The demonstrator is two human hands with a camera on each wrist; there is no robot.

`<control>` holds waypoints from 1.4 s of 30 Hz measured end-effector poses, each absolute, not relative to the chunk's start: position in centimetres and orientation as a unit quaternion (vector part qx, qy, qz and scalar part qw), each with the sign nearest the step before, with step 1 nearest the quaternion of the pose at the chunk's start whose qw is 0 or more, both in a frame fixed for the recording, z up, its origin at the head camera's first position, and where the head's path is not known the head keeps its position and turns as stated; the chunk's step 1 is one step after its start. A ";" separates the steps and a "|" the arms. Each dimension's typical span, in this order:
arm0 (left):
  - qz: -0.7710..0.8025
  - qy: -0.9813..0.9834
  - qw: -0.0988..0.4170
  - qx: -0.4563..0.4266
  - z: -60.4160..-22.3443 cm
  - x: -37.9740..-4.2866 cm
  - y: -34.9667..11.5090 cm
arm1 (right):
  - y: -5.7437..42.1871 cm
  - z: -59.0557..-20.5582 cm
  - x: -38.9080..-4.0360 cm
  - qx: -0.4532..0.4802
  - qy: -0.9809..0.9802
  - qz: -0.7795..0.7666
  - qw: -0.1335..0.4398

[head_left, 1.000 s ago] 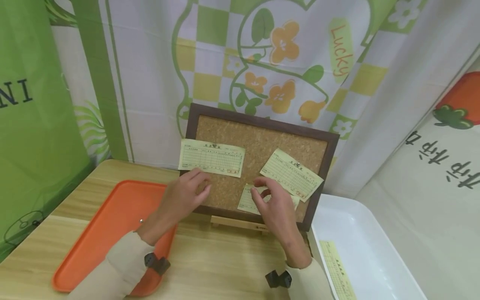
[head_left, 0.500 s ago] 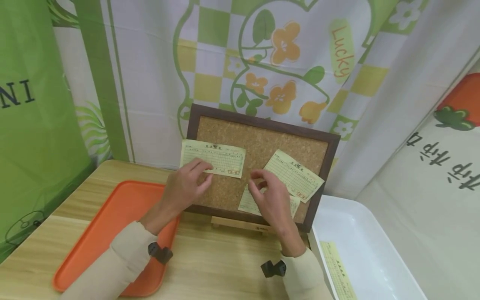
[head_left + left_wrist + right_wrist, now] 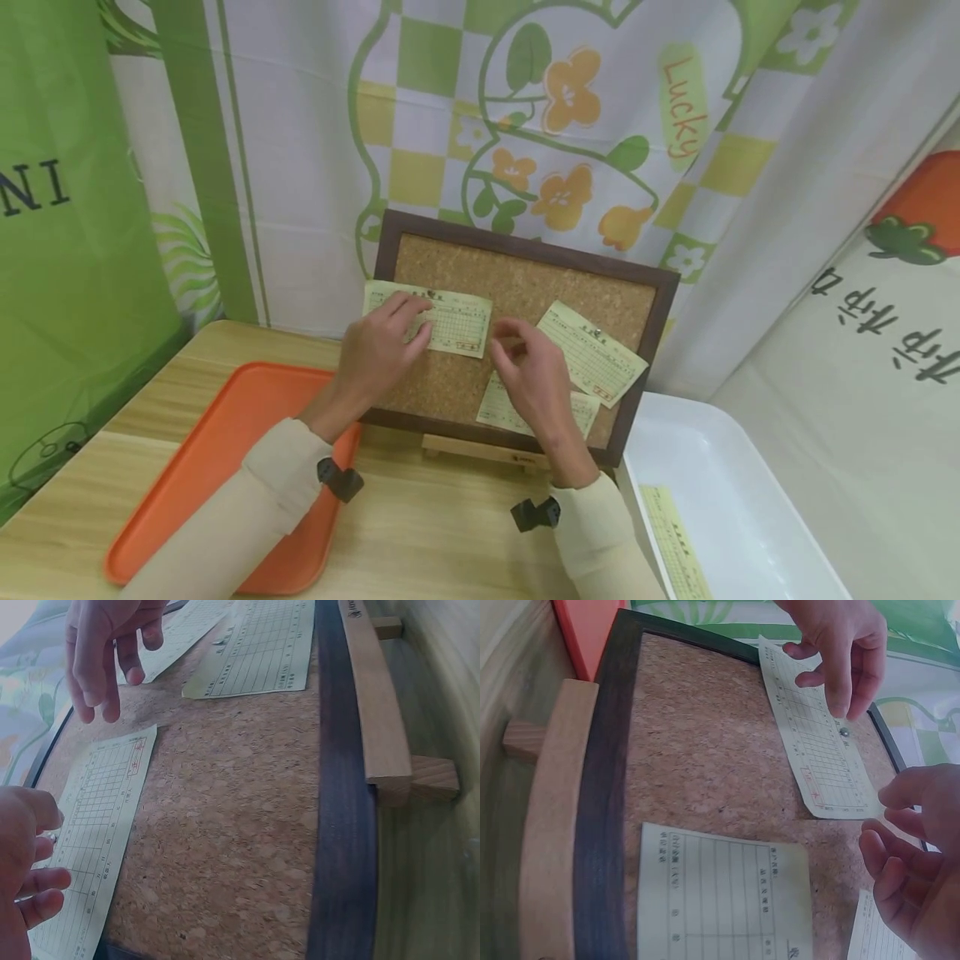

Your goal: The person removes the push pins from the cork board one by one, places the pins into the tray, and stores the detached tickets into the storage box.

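Note:
A framed cork board leans back with several pale yellow printed slips on it. My left hand is over the left slip, fingers bent loosely. In the right wrist view its fingertips hang right by the metal pushpin near that slip's upper edge, with nothing gripped. My right hand hovers at the board's middle, thumb and fingers loosely curved around nothing. It partly covers the lower slip. A tilted slip, with its own pin, is to the right.
An orange tray lies on the wooden table at left. The board stands on a small wooden easel. At right, a white tray holds another yellow slip. A printed curtain hangs behind.
My left hand has risen from the left slip's lower edge toward its pin. My right hand has moved up and slightly left. The slips have stayed in place.

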State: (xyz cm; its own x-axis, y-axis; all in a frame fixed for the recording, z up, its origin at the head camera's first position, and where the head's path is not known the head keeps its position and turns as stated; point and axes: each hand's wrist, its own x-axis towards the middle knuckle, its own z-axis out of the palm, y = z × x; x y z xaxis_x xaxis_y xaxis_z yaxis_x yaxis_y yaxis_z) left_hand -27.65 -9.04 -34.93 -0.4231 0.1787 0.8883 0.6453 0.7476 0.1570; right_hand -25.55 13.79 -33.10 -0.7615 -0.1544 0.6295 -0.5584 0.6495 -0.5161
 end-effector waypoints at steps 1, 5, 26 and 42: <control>-0.249 -0.806 0.474 -0.251 -34.8 -27.7 -8.9 | 13.7 -33.0 -25.6 0.206 -0.864 0.368 0.276; -0.258 -0.807 0.478 -0.232 -34.3 -28.0 -8.6 | 13.3 -32.4 -26.1 0.209 -0.860 0.375 0.277; -0.285 -0.810 0.476 -0.190 -33.5 -29.5 -8.1 | 12.8 -30.8 -28.0 0.203 -0.860 0.369 0.287; -0.279 -0.806 0.484 -0.196 -33.6 -30.0 -8.1 | 12.5 -30.9 -28.7 0.208 -0.866 0.350 0.290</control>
